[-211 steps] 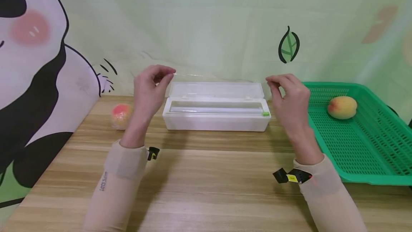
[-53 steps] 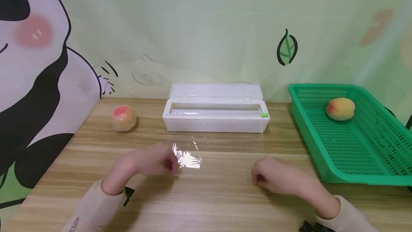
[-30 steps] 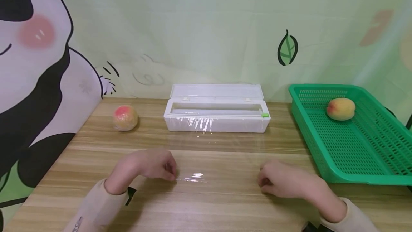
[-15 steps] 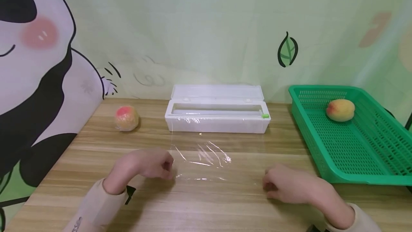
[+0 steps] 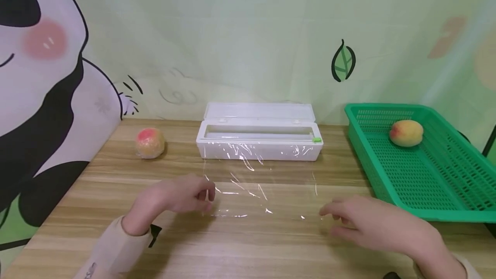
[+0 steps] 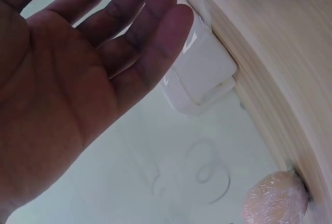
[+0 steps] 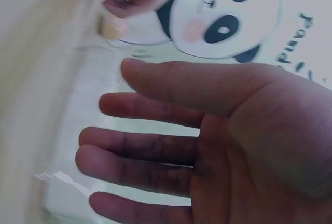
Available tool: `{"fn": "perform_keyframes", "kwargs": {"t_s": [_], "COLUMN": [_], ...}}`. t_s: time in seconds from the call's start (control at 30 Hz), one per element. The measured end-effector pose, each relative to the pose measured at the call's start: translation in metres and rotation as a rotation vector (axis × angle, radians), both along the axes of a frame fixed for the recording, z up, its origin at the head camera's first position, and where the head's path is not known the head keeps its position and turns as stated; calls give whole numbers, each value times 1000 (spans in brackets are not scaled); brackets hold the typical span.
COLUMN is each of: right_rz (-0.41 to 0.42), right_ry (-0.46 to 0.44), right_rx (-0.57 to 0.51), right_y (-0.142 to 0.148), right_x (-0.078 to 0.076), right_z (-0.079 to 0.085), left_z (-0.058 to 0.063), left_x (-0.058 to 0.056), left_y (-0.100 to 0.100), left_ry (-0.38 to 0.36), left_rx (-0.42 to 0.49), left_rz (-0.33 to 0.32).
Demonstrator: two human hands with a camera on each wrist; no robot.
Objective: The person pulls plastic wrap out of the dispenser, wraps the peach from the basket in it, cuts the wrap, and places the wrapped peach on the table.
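A clear sheet of cling film runs from the white dispenser box toward me and lies over the table, its glints showing creases. At the film's near left corner is my left hand, thumb and fingers apart; in the left wrist view its palm holds nothing. Beyond the near right corner my right hand has its fingers spread, and the right wrist view shows nothing between thumb and fingers. The box lid stands up, with a green slider at the right end.
A film-wrapped peach sits at the left of the wooden table. To the right stands a green basket with another peach in it. A printed cloth hangs behind.
Both hands earlier raised the film's edge above the box, then drew it down toward me. Now the fingers have loosened from the film, and the right hand has shifted right.
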State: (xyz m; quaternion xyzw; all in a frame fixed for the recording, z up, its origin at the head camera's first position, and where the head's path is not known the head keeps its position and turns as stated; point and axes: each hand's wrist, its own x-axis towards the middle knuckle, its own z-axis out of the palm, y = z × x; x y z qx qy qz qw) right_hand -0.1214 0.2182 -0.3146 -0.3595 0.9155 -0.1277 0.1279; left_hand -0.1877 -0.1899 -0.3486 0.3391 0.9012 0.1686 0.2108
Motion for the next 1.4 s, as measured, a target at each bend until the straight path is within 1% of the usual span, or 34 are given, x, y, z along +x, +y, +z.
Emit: {"fn": "perform_keyframes", "kwargs": {"t_s": [0.13, 0.23, 0.27, 0.33, 0.47, 0.57, 0.67, 0.87, 0.97, 1.03, 1.17, 1.27, 1.4], "right_rz": [-35, -49, -52, -56, -109, -172, -229, -288, -311, -341, -387, -408, -409], "right_ry": [117, 201, 230, 257, 249, 243, 233, 194, 197, 199, 207, 199, 176], "right_rx": [24, 38, 36, 36, 38, 60, 105, 172, 203, 230, 271, 291, 312], "right_y": [10, 18, 21, 28, 44, 55, 67, 97, 113, 122, 138, 149, 159], "right_x": [1, -7, -12, -23, -50, -71, -90, -129, -146, -157, -179, -191, -198], "right_z": [29, 48, 53, 63, 78, 81, 77, 61, 51, 44, 24, 7, -10], "left_z": [0, 0, 1, 2, 4, 5, 6, 6, 7, 7, 7, 6, 4], "left_x": [0, 0, 0, 1, 1, 0, -2, -3, -2, -2, -2, -2, -2], "left_y": [-2, -2, -3, -3, -5, -5, -4, -2, -2, -2, -4, -4, -4], "left_ry": [-3, -3, -9, -15, -10, 14, 25, 23, 23, 26, 32, 33, 30], "left_rx": [-7, 6, 14, 26, 38, 30, 22, 21, 21, 23, 22, 20, 16], "left_rz": [8, 3, 5, 14, 23, 10, -3, 0, 4, 2, 2, 4, 8]}}
